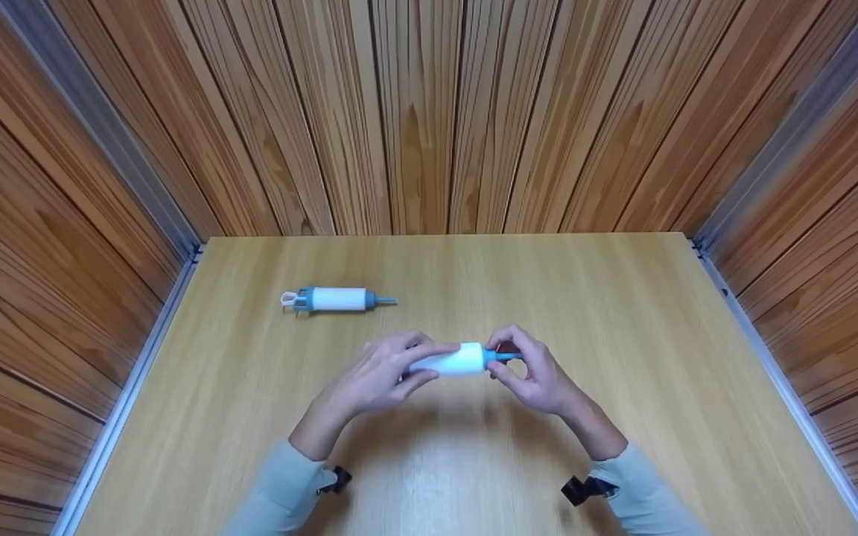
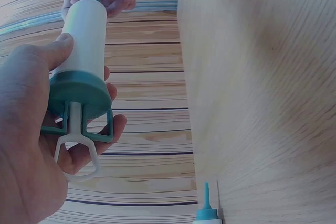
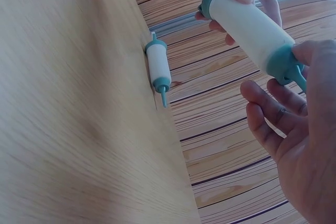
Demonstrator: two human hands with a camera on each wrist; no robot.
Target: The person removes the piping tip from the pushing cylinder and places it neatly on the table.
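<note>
A white-barrelled icing syringe (image 1: 459, 360) with teal end caps is held level above the table between both hands. My left hand (image 1: 388, 372) grips the barrel near its plunger end. In the left wrist view its thumb lies along the white barrel (image 2: 86, 35), with the teal finger loops and white plunger ring (image 2: 79, 171) near the palm. My right hand (image 1: 537, 372) pinches the teal nozzle cap (image 3: 283, 62) between thumb and fingers, the thin tip pointing right. Its other fingers are spread below the cap in the right wrist view.
Another syringe (image 1: 339, 299) of the same kind lies on its side on the wooden table (image 1: 585, 298), behind the left hand, nozzle to the right. Wood-plank walls (image 1: 421, 119) with metal corner rails (image 1: 131, 134) enclose the table at the back and sides.
</note>
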